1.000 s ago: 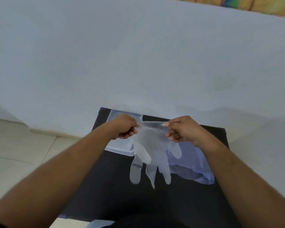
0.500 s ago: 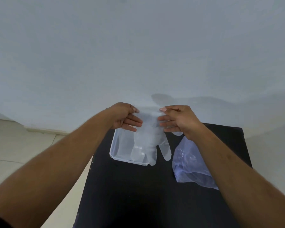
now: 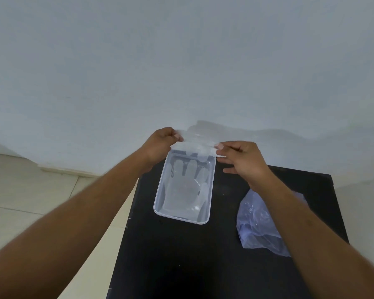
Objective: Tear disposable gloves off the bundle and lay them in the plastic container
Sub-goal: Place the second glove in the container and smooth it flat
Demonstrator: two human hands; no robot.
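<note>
Since half a second earlier, I saw the glove (image 3: 183, 186) go from hanging over the container's near edge to lying flat inside the clear plastic container (image 3: 160, 209), fingers pointing away. My left hand (image 3: 160, 145) and right hand (image 3: 244, 160) had moved to the far rim, each pinched shut on the glove's cuff edge. The bundle (image 3: 255, 225) stayed on the black tabletop (image 3: 181, 255), right of the container.

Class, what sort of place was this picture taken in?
Probably a plain room indoors, perhaps a home: a bare pale wall, beige floor tiles and a small black table against it.
</note>
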